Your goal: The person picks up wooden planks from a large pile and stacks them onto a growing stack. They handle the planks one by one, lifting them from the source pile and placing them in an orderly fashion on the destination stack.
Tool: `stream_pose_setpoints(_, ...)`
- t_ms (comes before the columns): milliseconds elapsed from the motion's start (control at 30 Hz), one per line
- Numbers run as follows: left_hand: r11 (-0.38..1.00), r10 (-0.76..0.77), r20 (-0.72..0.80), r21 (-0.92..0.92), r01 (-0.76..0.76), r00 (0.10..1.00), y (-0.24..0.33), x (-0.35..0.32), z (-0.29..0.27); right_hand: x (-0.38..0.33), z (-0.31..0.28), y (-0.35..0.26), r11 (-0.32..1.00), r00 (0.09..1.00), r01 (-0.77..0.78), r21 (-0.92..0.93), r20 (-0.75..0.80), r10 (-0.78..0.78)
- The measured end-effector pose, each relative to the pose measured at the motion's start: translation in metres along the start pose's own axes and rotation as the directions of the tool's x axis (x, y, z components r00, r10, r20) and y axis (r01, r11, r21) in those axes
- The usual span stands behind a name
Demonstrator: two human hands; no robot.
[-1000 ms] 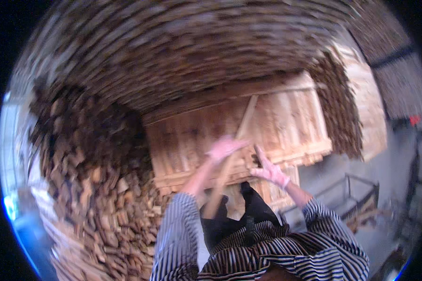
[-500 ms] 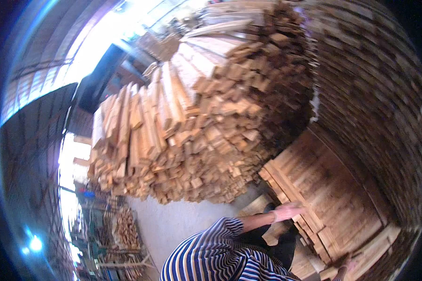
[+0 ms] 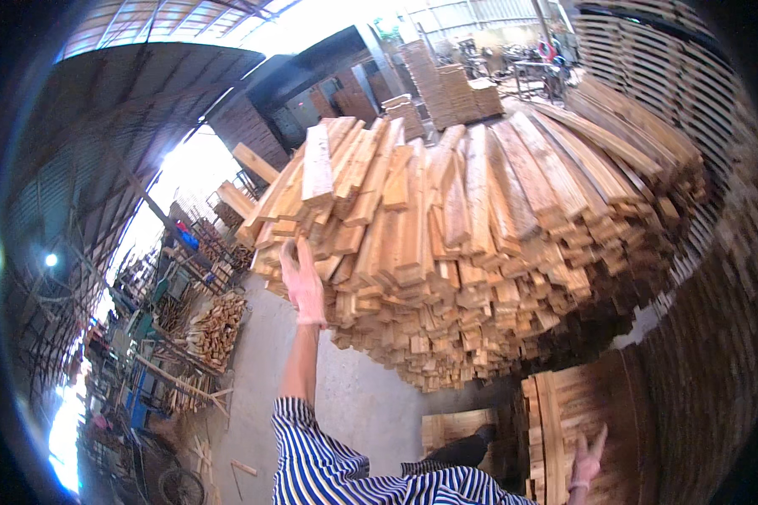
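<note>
Rough, matt sawn-wood planks (image 3: 472, 244) (pale, unfinished), a striped cloth sleeve (image 3: 312, 454), a matt concrete floor (image 3: 362, 396)

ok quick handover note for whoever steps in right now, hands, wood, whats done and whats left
Left hand: gloved, arm stretched out, open, at the near end of the big pile of loose planks; whether it touches a board end cannot be told, and it grips nothing yet.
Right hand: gloved, low at the right, fingers spread, empty, over the wooden pallet beside the person.
Done: the pallet stands slatted by the person's feet; a second stack of boards sits just left of it.
Left: no plank is in hand; the pile is full.
</note>
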State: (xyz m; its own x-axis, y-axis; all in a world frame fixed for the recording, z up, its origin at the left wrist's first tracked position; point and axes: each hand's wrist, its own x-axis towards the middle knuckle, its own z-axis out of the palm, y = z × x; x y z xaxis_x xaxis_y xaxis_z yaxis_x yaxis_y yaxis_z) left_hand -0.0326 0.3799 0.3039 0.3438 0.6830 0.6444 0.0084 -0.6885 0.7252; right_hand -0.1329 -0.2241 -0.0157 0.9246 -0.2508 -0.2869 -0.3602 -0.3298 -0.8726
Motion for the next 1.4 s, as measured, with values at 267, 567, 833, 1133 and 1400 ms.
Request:
stream_pose_setpoints(267,0.896,-0.294,0.219,-0.274,0.348,0.93,0.016,0.125,0.037,0.038,0.175,-0.349,0.711,0.554,0.579,0.399,0.447,-0.702)
stream_pose_setpoints(567,0.586,-0.235,0.561,-0.57,0.576,0.794,0.084,0.084,0.102,0.128,0.29,-0.613,0.573,0.181,0.592,0.567,0.598,-0.78)
stream_pose_setpoints(833,0.776,-0.289,0.6,-0.309,0.549,0.746,0.025,0.133,0.134,0.115,0.296,-0.628,0.95,0.262,0.084,0.3,0.914,-0.311)
stream_pose_setpoints(1133,0.831,-0.169,0.721,-0.262,0.491,0.672,0.071,0.052,0.083,0.055,0.235,-0.531,0.816,0.09,-0.289,0.501,0.862,-0.498)
stream_pose_setpoints(1400,0.394,-0.134,0.817,-0.475,0.787,0.56,0.05,-0.131,0.088,0.117,0.257,-0.353,0.698,0.452,-0.432,0.571,0.807,-0.381)
